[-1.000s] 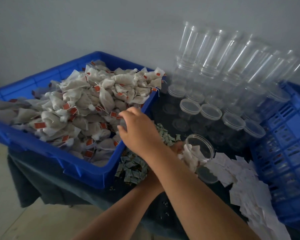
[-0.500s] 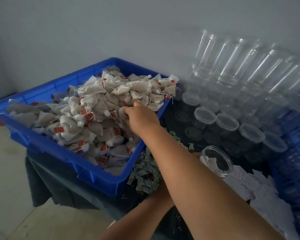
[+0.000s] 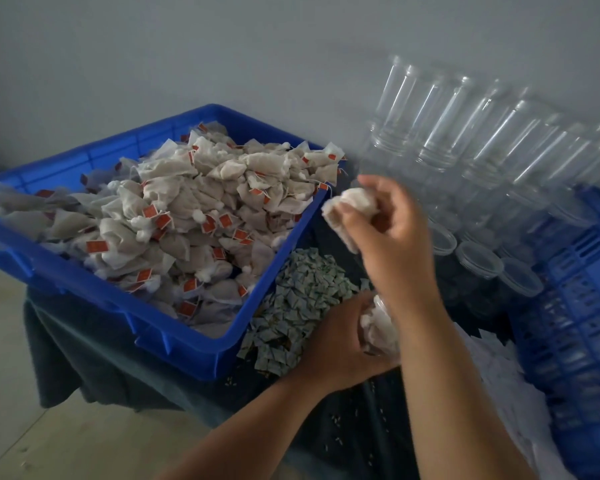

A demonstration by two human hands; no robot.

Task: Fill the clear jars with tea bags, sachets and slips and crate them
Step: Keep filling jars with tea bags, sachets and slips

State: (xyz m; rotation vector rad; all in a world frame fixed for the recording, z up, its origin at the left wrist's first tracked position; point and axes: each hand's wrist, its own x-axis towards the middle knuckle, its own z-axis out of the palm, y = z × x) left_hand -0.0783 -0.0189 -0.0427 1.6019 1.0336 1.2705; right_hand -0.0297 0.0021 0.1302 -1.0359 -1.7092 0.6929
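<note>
While the right hand (image 3: pixel 388 237) hangs in the air just right of the blue tub (image 3: pixel 174 344), its grip is curled round a clump of tea bags (image 3: pixel 349 211), with thumb and fingers pinching them. The edges are a bit motion-blurred.

Left hand (image 3: pixel 336 344): low on the desk, off the tub's front right corner. Its grip is wrapped round a clear jar (image 3: pixel 376 329). The jar is mostly hidden behind the right forearm, and white bags show through its wall.

Tub: sits on the dark cloth (image 3: pixel 94 358) covering the desk, piled above its rim with a heap of bags (image 3: pixel 187 216), white with red tags.

Sachets (image 3: pixel 298 306): loose pile touching the tub's right wall, between the tub and the left hand.

Slips (image 3: pixel 499 372): white paper pile further right of the tub, partly under the right forearm and reaching the crate.

Empty jars (image 3: pixel 478 263): upright and open-topped, right of the tub, behind both hands. Behind them, stacked jars (image 3: pixel 444 133) lean in columns against the wall.

Crate (image 3: pixel 575 306): blue, slatted, far right of the tub and cut by the frame edge. Can't tell what's in it.
</note>
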